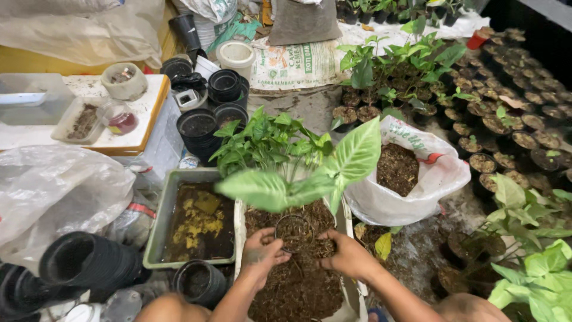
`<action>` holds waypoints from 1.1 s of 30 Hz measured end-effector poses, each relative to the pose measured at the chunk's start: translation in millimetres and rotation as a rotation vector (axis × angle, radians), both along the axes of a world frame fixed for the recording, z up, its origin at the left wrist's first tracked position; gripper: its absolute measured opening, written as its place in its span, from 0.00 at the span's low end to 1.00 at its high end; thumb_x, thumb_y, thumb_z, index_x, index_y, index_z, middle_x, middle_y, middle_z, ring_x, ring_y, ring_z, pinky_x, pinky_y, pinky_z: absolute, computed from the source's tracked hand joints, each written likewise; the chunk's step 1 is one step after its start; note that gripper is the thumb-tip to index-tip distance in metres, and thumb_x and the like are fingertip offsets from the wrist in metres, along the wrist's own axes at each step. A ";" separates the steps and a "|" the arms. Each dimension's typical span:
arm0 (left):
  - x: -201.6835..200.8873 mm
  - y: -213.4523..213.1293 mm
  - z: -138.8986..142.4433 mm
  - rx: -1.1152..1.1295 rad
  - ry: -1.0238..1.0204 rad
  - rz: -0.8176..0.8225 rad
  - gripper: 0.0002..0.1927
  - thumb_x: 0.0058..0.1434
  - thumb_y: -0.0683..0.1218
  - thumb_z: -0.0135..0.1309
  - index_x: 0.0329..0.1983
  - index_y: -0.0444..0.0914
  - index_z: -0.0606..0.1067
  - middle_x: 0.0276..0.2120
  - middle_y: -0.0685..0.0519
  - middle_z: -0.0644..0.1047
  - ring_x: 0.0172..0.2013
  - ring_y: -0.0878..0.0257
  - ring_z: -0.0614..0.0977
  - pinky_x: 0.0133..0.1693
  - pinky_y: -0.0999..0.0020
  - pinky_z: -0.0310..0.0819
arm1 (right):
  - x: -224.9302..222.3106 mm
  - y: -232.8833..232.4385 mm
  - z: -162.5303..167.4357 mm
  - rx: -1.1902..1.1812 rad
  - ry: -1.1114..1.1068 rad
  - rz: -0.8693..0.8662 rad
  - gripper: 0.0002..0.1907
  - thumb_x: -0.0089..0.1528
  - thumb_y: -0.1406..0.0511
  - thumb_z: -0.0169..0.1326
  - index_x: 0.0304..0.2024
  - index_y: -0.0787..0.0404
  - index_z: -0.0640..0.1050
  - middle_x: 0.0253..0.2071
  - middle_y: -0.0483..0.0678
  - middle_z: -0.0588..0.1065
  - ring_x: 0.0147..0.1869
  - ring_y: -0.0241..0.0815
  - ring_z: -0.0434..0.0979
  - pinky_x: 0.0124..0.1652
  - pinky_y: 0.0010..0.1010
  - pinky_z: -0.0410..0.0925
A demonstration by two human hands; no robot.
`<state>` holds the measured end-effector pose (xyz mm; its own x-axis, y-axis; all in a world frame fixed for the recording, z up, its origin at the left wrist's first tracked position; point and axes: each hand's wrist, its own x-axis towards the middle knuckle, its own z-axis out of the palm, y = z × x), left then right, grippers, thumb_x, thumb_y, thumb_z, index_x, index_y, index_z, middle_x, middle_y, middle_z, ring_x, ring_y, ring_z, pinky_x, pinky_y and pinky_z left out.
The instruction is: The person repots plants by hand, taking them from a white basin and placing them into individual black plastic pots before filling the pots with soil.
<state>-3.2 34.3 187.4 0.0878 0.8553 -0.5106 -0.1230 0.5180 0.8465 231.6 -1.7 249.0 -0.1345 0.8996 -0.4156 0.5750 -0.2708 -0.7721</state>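
Note:
My left hand (260, 253) and my right hand (348, 255) both grip a small black pot (294, 231) filled with brown soil, one hand on each side. A plant with large pale green arrowhead leaves (310, 182) rises from the pot. The pot rests on loose brown soil inside an open white sack (296, 280) right in front of me. My fingers are soiled.
A grey tray (159, 225) of dark muddy water lies left of the sack. Stacked black pots (83, 262) lie at the lower left, more (208, 116) behind the tray. A white bag of soil (411, 173) sits to the right. Several small potted seedlings (506, 119) fill the right side.

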 end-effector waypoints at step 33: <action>9.4 -31.6 13.2 0.156 0.267 -0.471 0.21 0.57 0.46 0.61 0.54 0.37 0.80 0.28 0.53 0.80 0.18 0.67 0.78 0.21 0.72 0.73 | 44.2 -6.5 -70.8 0.252 0.206 0.295 0.22 0.58 0.66 0.62 0.54 0.61 0.78 0.58 0.58 0.74 0.60 0.50 0.76 0.59 0.37 0.71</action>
